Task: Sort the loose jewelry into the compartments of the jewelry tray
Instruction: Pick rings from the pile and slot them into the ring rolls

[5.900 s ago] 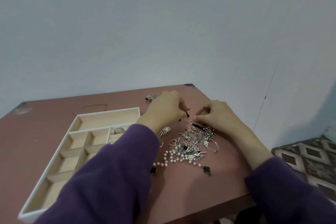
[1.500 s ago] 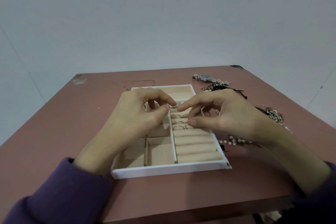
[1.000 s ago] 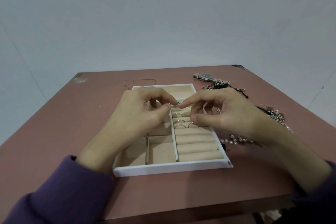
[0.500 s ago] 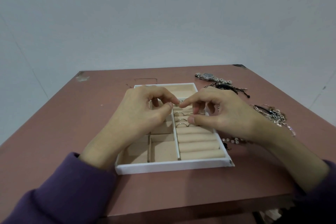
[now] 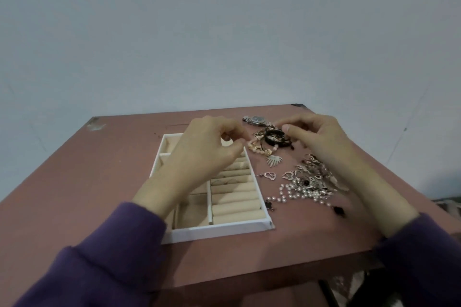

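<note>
The purple left sleeve [image 5: 104, 264] is nearest. Past it, the white jewelry tray [image 5: 219, 230] lies on the pink tabletop [image 5: 74, 194], reaching under the left hand [image 5: 207, 149]. Its padded rolls sit nearer than that grip. A tangled pile of pearls and silver pieces [image 5: 304, 185] lies loose beside the tray, nearer than the right hand [image 5: 319, 139]. Each grip has thumb and forefinger drawn close, but I cannot tell whether either pinches anything. Between the two grips lie a black bracelet [image 5: 274, 137] and a pink bead strand [image 5: 257, 148]. Just beyond them is a wristwatch [image 5: 257, 119].
</note>
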